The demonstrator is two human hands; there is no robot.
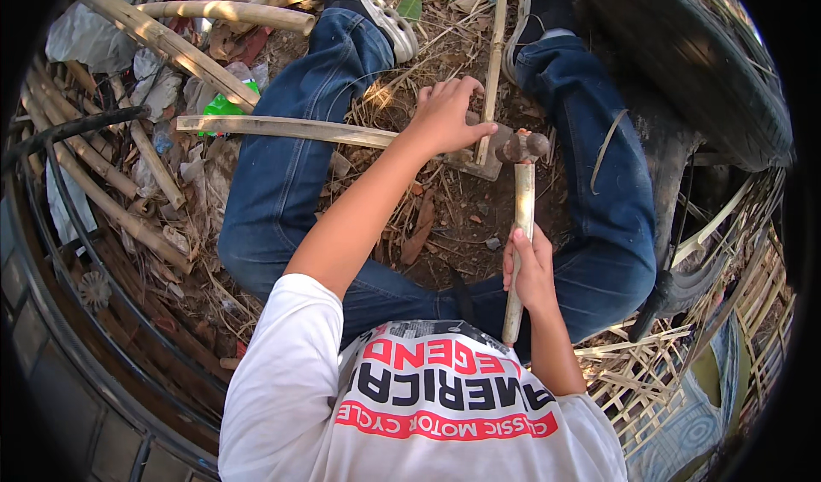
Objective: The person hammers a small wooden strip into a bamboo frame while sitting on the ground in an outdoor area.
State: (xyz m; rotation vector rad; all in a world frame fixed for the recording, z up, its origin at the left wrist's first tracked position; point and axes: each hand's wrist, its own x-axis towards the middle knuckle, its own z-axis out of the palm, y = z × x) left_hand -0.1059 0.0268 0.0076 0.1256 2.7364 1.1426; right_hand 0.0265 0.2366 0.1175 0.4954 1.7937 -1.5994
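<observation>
My right hand [532, 266] is wrapped round the pale handle of a hammer [523, 204]. The hammer's rusty head rests at or just above a low, dirt-coloured block [485, 167] on the ground between my legs. My left hand [446, 116] is curled beside the block, its thumb and fingertips against a narrow bamboo strip [496, 50] that runs away from me between my feet. Another bamboo strip [282, 129] lies across my left leg and passes under my left wrist. What the left palm covers is hidden.
Bamboo poles [167, 44], plastic litter and dry leaves cover the ground at left. A black metal frame [94, 251] curves along the left edge. At far right stands a tire [693, 54]. Woven bamboo lattice [637, 388] and a curved blade [697, 285] lie at right.
</observation>
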